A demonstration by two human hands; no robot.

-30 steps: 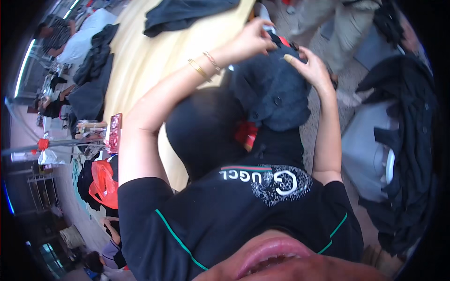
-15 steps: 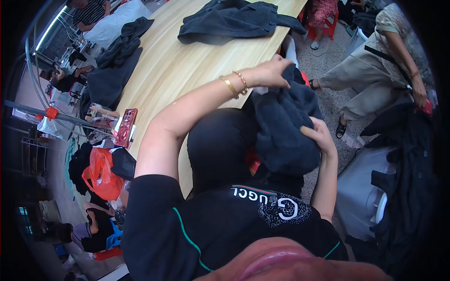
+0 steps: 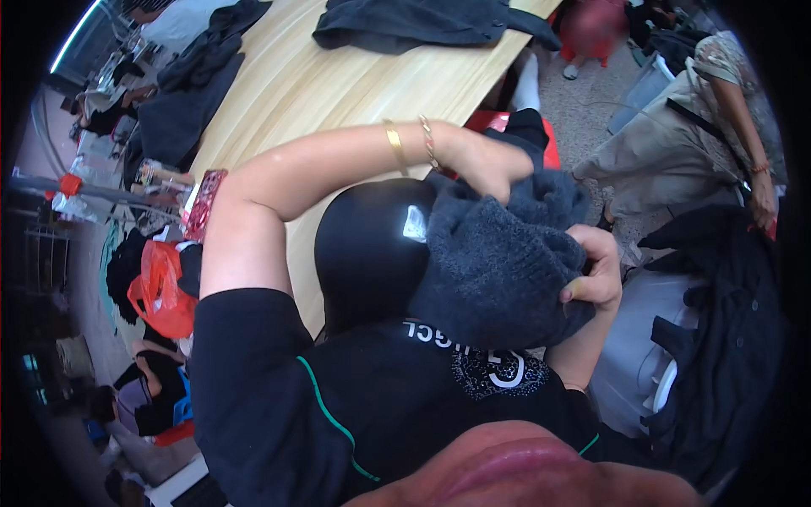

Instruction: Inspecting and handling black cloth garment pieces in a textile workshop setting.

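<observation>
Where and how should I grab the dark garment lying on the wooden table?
Probably take the dark garment by its narrow right end, coming from the right side of the wooden table. That end juts past the table's edge, so it looks easy to pinch from above and below, while the wide part lies flat with little to grasp.

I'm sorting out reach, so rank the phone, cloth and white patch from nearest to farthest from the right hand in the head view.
1. Cloth: in the right hand.
2. White patch: just left of the cloth.
3. Phone: far left.
</observation>
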